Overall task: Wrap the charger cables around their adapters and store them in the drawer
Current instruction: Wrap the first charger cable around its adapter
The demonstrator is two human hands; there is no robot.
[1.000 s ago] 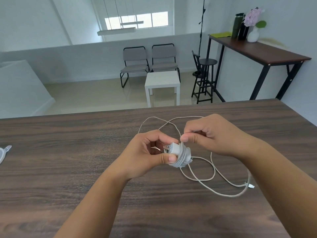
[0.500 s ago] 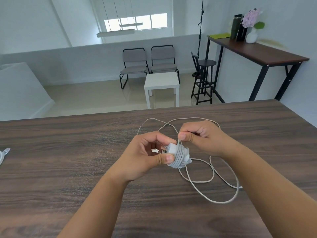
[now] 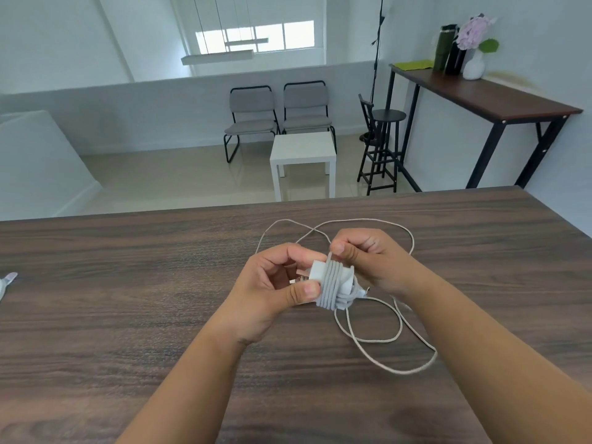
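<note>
White adapter [image 3: 315,270] held above wooden table [image 3: 128,315], several cable [image 3: 368,339] turns around body; left hand [image 3: 272,283] pinches plug end, steadying spool; right hand [image 3: 362,254] closed on cable, feeding next turn (slack loops trail on tabletop); drawer unseen

Single head-worn view, angled forward and down, close over the surface [image 3: 128,315]; room beyond visible past far edge.

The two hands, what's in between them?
In the head view, a white adapter wound with several turns of cable sits between the left hand and right hand.
</note>
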